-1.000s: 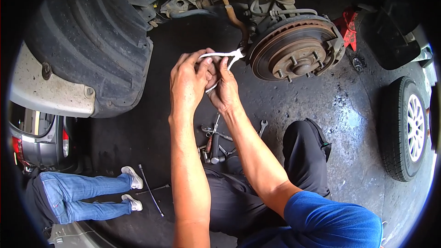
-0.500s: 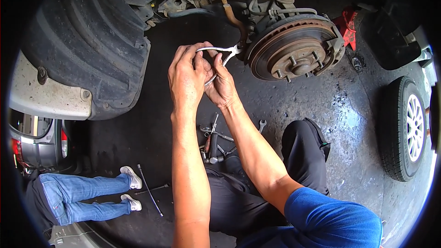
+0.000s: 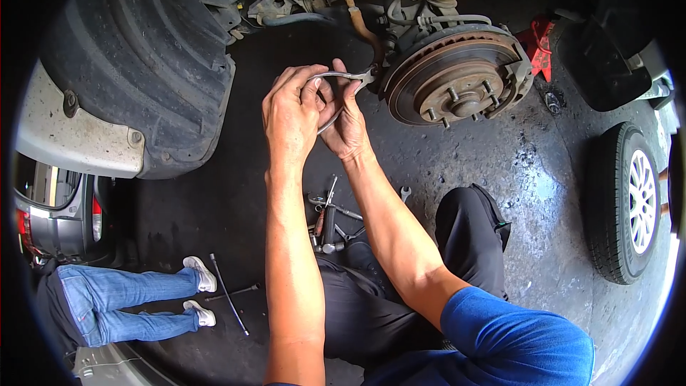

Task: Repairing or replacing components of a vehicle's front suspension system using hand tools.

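Head view: fingers (image 3: 309,90) of left hand (image 3: 288,118), right hand (image 3: 349,132) grasping pliers (image 3: 365,76); white glare since faded to grey.

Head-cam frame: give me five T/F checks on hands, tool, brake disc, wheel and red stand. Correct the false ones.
1. The left hand and right hand both grip the pliers-like tool. True.
2. The wheel is mounted on the brake disc. False: it stands apart, off to the right.
3. Bare studs stick out from the disc's hub. True.
4. The red stand is left of the disc. False: it's to the right.
5. The tool is bright yellow. False: it's silvery grey.
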`<state>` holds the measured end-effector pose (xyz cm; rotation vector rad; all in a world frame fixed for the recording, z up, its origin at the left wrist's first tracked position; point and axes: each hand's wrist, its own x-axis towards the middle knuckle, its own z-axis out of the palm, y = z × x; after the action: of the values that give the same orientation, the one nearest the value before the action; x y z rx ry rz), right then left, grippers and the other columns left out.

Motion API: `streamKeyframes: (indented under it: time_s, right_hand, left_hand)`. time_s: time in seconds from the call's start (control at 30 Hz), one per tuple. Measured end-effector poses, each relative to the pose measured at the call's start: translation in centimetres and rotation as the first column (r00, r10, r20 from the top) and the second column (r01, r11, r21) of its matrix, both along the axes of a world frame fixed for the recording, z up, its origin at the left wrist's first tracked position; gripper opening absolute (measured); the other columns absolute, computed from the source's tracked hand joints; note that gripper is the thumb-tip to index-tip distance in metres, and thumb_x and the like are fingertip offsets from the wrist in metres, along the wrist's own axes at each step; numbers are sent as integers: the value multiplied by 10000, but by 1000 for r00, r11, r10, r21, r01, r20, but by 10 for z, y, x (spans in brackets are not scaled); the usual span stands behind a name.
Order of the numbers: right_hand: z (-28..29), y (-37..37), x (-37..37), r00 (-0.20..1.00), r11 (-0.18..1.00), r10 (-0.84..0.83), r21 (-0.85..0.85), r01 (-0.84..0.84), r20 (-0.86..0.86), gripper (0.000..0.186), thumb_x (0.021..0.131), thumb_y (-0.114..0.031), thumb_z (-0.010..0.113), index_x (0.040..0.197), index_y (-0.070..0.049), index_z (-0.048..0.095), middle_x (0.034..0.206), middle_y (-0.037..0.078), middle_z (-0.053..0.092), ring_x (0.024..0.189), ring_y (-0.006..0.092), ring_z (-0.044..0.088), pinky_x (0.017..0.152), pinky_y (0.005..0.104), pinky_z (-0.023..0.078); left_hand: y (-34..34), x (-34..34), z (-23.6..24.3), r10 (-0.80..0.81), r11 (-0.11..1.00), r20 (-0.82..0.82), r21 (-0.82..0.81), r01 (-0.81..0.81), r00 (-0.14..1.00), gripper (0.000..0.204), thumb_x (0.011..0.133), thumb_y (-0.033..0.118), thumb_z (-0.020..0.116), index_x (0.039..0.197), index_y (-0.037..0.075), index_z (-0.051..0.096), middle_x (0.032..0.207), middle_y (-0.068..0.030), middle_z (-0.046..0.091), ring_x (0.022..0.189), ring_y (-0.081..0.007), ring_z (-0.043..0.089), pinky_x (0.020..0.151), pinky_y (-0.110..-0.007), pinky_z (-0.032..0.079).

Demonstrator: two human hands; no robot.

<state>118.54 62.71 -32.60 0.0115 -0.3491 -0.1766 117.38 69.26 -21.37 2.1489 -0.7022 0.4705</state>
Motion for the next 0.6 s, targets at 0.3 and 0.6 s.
streamKeyframes:
  time_s: [0.3,0.6]
  right_hand:
    - [-22,-7,18,972,976,150,132,-175,179,435,887,-501,617,1161,-173,697,1065,58,716,737,121,559,653,254,446]
    - [-1,11,18,994,942,-72,332,43,78,369,863,-509,674,928,-149,719,978,39,702,888,184,649,656,301,512]
  left_hand:
    - [7,-17,15,10,1000,-309,20,-4,951,179,902,60,652,1056,24,736,961,-101,731,862,-158,689,767,-295,515]
    - [10,-23,6,-114,993,-175,15,118,978,191,886,-9,640,1058,-8,724,999,-131,728,926,-206,707,835,-306,535]
